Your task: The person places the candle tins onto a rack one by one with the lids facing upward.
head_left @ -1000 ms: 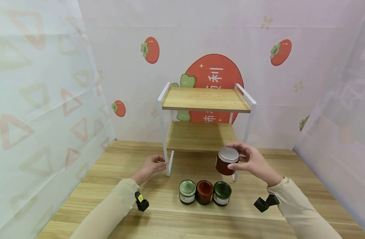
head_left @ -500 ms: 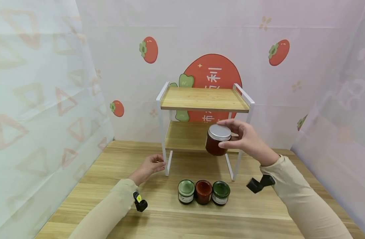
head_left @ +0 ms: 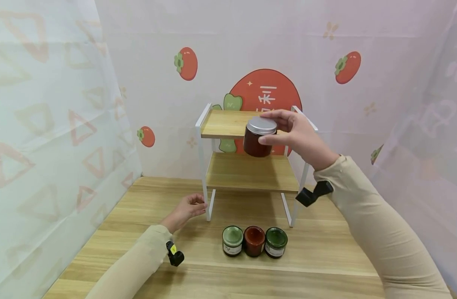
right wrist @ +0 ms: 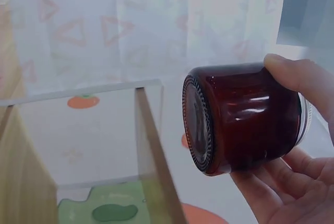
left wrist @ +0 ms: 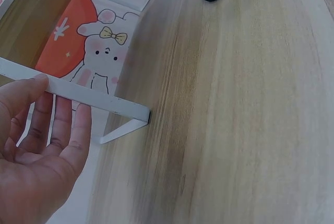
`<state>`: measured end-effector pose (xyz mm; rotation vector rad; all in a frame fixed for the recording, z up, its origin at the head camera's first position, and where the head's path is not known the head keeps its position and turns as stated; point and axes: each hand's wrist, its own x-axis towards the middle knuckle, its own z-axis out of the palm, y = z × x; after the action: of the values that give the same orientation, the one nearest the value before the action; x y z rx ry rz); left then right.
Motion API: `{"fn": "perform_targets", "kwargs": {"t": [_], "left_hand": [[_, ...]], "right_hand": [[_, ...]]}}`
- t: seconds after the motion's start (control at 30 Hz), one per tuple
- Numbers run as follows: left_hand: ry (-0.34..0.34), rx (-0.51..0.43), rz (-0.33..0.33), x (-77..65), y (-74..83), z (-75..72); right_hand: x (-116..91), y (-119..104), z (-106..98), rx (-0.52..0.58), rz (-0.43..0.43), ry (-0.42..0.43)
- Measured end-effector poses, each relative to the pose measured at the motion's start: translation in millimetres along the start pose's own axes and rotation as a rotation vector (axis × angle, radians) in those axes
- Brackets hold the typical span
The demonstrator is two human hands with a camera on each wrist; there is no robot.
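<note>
My right hand [head_left: 299,135] grips a dark amber glass jar [head_left: 256,143] with a silver lid, thumb on one side and fingers on the other. Held upright, the jar overlaps the front edge of the top board of a two-tier shelf [head_left: 224,124] in the head view. From the right wrist, the glass base of the jar [right wrist: 245,117] faces the camera. Low on the left, my left hand [head_left: 185,211] pinches the white front leg of the shelf, thumb and fingertips meeting the metal leg [left wrist: 99,97] in the left wrist view.
In front of the shelf, a light green jar [head_left: 232,236], a red-brown jar [head_left: 254,236] and a dark green jar [head_left: 276,237] form a row on the wooden table [head_left: 198,278]. The lower board [head_left: 247,172] sits beneath the held jar. A printed curtain [head_left: 146,83] hangs behind.
My right hand has lifted the amber jar up and somewhat left, from below the lower board's level to the top board's height. My left hand stays on the shelf leg.
</note>
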<state>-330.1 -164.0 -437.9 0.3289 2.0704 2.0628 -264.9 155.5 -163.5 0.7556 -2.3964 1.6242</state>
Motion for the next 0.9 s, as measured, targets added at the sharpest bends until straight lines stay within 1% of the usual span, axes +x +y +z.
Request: {"fn": "perform_targets", "kwargs": {"t": [0.2,0.4,0.53,0.63,0.77,0.9], "left_hand": [[-0.007,0.002,-0.006,-1.9,0.6,-0.1],[-0.016,0.017,0.006,-2.9,2.7,0.3],[-0.020,0.027,0.006,-3.4,3.8,2.3],[-0.023,0.026,0.008,-2.4,3.9,2.7],[-0.032,0.024,0.013,-0.6,1.6,1.4],[-0.030,0.023,0.013,0.2,-0.1,1.5]], "right_hand": [[26,-21,5,0.052,0.035,0.013],[52,-33,12,0.031,0.053,0.044],[66,-34,17,0.047,0.039,0.051],[74,-35,22,0.086,0.030,0.055],[83,-32,30,0.137,0.043,0.052],[91,-28,38,0.143,0.066,0.047]]}}
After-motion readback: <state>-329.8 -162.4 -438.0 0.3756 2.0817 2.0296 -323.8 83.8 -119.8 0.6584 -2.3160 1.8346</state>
